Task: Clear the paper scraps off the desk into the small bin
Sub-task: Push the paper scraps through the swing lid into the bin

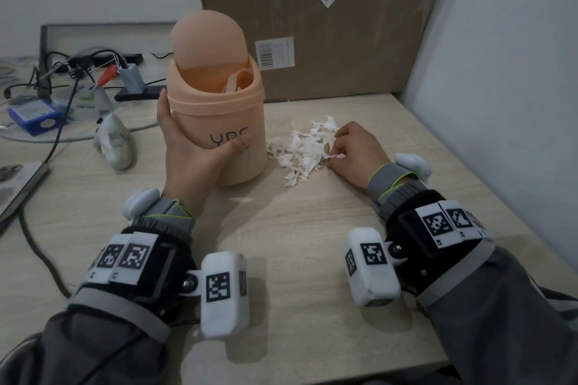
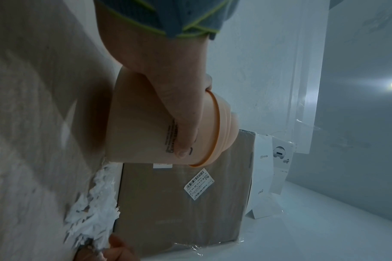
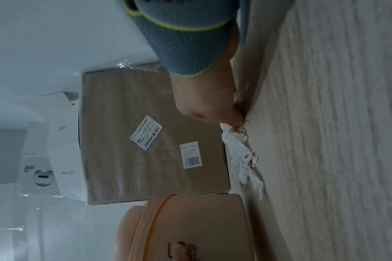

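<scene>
A small peach bin (image 1: 215, 122) stands upright on the wooden desk (image 1: 300, 244) with its swing lid tipped open. My left hand (image 1: 190, 147) grips the bin's side, thumb across the front lettering; the left wrist view shows the same hold on the bin (image 2: 145, 127). A heap of white paper scraps (image 1: 300, 153) lies just right of the bin. My right hand (image 1: 353, 153) rests at the heap's right edge, fingers curled and pinching a few scraps. The right wrist view shows the fingertips (image 3: 235, 120) pressed into the scraps (image 3: 241, 155) on the desk.
A large brown cardboard box (image 1: 312, 19) stands behind the bin and scraps. Cables, a power strip and small devices (image 1: 81, 87) crowd the far left, with a white controller (image 1: 114, 141) left of the bin. A white partition (image 1: 506, 72) borders the desk's right side.
</scene>
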Available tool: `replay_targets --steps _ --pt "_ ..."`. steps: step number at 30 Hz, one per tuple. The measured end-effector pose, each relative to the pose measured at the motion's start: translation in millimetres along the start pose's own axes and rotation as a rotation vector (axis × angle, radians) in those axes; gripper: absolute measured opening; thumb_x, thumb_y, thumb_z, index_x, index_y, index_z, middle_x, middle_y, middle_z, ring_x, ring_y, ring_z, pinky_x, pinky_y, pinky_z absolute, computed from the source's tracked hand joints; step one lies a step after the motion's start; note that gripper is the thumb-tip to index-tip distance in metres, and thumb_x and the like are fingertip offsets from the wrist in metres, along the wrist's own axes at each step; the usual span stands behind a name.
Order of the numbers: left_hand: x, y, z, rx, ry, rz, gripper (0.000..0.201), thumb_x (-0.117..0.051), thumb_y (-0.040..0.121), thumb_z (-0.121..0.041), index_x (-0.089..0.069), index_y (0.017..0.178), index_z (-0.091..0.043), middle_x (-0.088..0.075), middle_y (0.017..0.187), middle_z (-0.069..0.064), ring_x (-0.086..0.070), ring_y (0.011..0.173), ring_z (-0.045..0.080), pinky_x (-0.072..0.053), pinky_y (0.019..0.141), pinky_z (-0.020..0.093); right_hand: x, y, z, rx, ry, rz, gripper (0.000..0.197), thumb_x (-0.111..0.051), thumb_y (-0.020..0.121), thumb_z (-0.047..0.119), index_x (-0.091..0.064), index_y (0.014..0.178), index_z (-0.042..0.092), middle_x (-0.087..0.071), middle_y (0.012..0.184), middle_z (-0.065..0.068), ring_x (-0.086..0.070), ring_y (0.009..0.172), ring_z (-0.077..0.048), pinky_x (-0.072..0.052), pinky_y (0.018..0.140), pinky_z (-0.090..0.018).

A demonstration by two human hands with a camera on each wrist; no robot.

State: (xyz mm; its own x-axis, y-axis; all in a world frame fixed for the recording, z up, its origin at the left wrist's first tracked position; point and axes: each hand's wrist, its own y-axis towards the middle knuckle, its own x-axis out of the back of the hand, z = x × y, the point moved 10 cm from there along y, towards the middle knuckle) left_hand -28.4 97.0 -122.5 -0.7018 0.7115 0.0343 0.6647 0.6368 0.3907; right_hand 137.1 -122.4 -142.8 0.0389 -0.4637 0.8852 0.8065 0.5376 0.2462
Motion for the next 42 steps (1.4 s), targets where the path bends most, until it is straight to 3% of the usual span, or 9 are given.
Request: replay_targets --steps 4,8,13,16,22,29,32,34,42 --pt "-1.6 0.2 -2.6 -0.013 0.005 0.007 0.133 -0.090 0.053 -0.039 -0.007 0.157 -0.031 -0.040 0.150 -0.010 -0.048 0.132 0.005 -0.046 0.111 0.042 5.0 -1.0 -3.9 -0.040 0.094 -0.065 0.011 -0.064 0.080 0.015 -0.068 0.086 0.007 -0.064 0.111 -0.009 -0.058 0.104 -0.026 -0.041 0.083 -0.025" --pt "-1.3 -0.1 -3.8 -0.017 0.003 0.000 0.133 -0.090 0.052 -0.040 -0.008 0.157 -0.031 -0.040 0.150 -0.010 -0.048 0.132 0.004 -0.046 0.111 0.042 23.7 -6.4 -14.5 -0.181 0.326 -0.213 0.007 -0.059 0.080 0.014 -0.061 0.075 0.009 -0.059 0.075 -0.004 -0.052 0.071 -0.020 -0.035 0.054 -0.015" --pt "-2.3 -0.1 -2.5 -0.011 -0.003 0.002 0.133 -0.090 0.052 -0.040 -0.008 0.157 -0.032 -0.040 0.150 -0.010 -0.048 0.133 0.006 -0.046 0.111 0.044 8.7 -15.0 -42.4 -0.455 0.967 -0.252 0.011 -0.053 0.084 0.010 -0.049 0.076 0.016 -0.065 0.048 0.003 -0.071 0.066 -0.025 -0.049 0.054 -0.035" --pt "-2.8 0.1 -1.5 -0.006 -0.007 0.004 0.134 -0.090 0.052 -0.040 -0.008 0.157 -0.031 -0.040 0.150 -0.009 -0.047 0.133 0.007 -0.045 0.111 0.045 1.1 -13.2 -51.0 -0.509 1.078 -0.251 0.011 -0.052 0.086 0.007 -0.056 0.089 0.017 -0.069 0.052 0.003 -0.067 0.069 -0.027 -0.049 0.056 -0.037" --pt "-2.1 0.7 -0.7 -0.003 -0.010 0.004 0.134 -0.091 0.052 -0.040 -0.008 0.157 -0.031 -0.039 0.151 -0.009 -0.047 0.134 0.008 -0.045 0.111 0.045 -7.4 -16.3 -57.5 -0.627 1.333 -0.297 0.029 -0.042 0.087 -0.005 -0.067 0.100 0.002 -0.066 0.077 -0.006 -0.054 0.044 -0.004 -0.040 0.040 -0.013" --pt "-2.6 0.9 0.6 -0.012 -0.005 0.004 0.133 -0.091 0.053 -0.039 -0.009 0.157 -0.031 -0.040 0.151 -0.008 -0.048 0.134 0.008 -0.045 0.111 0.045 -16.4 -15.7 -54.1 -0.697 1.786 -0.249 0.014 -0.035 0.076 0.002 -0.045 0.069 0.008 -0.047 0.065 -0.006 -0.040 0.032 -0.010 -0.026 0.034 -0.014" --pt "-4.0 1.1 0.6 -0.008 0.011 0.015 0.135 -0.091 0.052 -0.040 -0.007 0.157 -0.031 -0.038 0.152 -0.008 -0.046 0.136 0.010 -0.044 0.112 0.046 -14.1 -15.0 -52.4 -0.682 1.738 -0.205 0.015 -0.052 0.086 0.019 -0.048 0.073 0.012 -0.048 0.064 -0.001 -0.040 0.040 -0.009 -0.027 0.035 -0.016" --pt "-5.3 0.6 0.2 -0.013 0.026 0.020 0.135 -0.090 0.051 -0.042 -0.007 0.157 -0.031 -0.037 0.153 -0.008 -0.045 0.137 0.011 -0.043 0.112 0.047 -9.6 -14.2 -51.1 -0.646 1.648 -0.203 0.011 -0.062 0.085 0.013 -0.055 0.077 0.011 -0.049 0.067 0.000 -0.040 0.046 -0.007 -0.028 0.035 -0.017" --pt "-10.3 -0.7 -1.6 -0.031 0.060 0.045 0.135 -0.090 0.051 -0.043 -0.006 0.156 -0.034 -0.032 0.157 -0.007 -0.039 0.142 0.013 -0.038 0.117 0.047 9.6 -5.7 -29.1 -0.480 1.642 -0.200 0.018 -0.040 0.095 -0.001 -0.055 0.086 0.006 -0.050 0.078 -0.005 -0.050 0.045 -0.004 -0.037 0.041 -0.013"
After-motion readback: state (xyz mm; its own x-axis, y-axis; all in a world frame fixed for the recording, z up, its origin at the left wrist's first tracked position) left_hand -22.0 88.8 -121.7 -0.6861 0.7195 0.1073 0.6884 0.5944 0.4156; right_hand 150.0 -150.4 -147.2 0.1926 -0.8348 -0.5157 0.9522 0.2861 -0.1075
